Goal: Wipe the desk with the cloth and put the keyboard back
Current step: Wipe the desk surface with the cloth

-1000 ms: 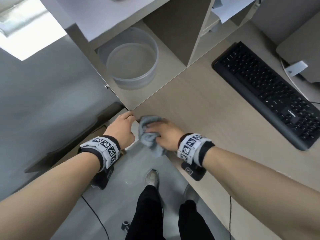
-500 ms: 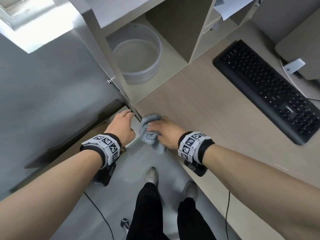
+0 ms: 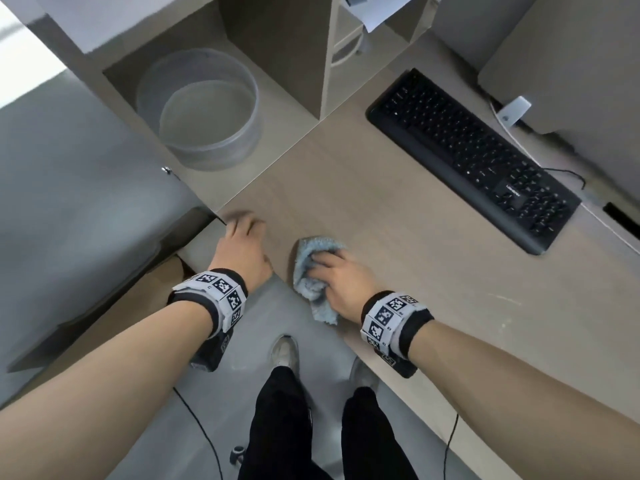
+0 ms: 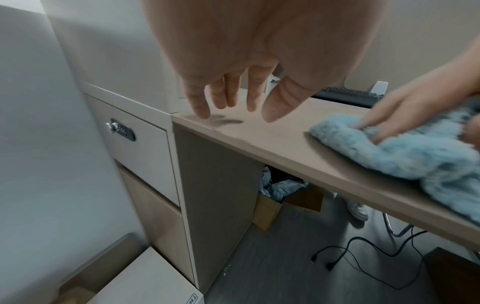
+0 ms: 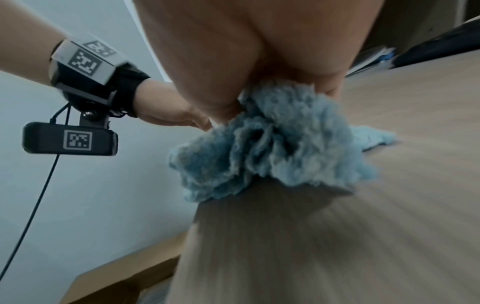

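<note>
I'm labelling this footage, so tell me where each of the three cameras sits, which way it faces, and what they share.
Head view: worn on the head, looking down at the desk, keyboard, both forearms, legs and shoes.
Left wrist view: under the left wrist, looking along the left hand, fingers relaxed above the desk's left corner; cabinet and floor below.
Right wrist view: under the right wrist, looking along the right hand gripping the cloth; the left wristband also shows.
Shared: all three see the cloth and desk.

Left hand [image 3: 242, 249] hovers with fingers [image 4: 200, 102] loosely spread downward; right hand [image 3: 341, 282] presses palm-down, fingers curled.
</note>
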{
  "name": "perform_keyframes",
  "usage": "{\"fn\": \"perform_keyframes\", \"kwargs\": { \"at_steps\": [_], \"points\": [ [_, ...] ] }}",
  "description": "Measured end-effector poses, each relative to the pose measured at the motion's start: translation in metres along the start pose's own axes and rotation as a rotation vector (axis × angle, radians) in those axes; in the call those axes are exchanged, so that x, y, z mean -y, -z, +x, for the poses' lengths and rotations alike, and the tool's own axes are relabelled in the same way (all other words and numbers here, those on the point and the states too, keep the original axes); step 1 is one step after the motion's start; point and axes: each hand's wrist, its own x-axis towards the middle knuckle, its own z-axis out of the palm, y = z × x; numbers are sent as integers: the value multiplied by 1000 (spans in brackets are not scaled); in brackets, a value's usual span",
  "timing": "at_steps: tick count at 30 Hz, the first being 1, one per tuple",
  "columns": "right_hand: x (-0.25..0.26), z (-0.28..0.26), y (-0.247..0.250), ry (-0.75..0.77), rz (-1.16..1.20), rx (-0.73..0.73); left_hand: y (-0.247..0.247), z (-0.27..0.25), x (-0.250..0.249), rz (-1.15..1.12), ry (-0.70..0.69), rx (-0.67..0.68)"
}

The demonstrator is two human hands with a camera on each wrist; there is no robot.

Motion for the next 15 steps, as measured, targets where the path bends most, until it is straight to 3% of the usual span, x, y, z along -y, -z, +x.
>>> {"fn": "perform_keyframes", "kwargs": {
  "at_steps": [3, 8, 10, 15],
  "points": [
    [-32, -29, 6, -186, 37, -16, -3, 5, -8, 12, 8, 39],
    [-108, -47, 34, -702, 69, -199, -10, 7, -10, 73, 27, 143],
    [-110, -33, 43, -713, 22, -151, -8, 9, -12, 89, 45, 149],
    [-47, -19, 15, -409, -31, 110, 2, 16, -25, 135, 106, 202]
  ]
}}
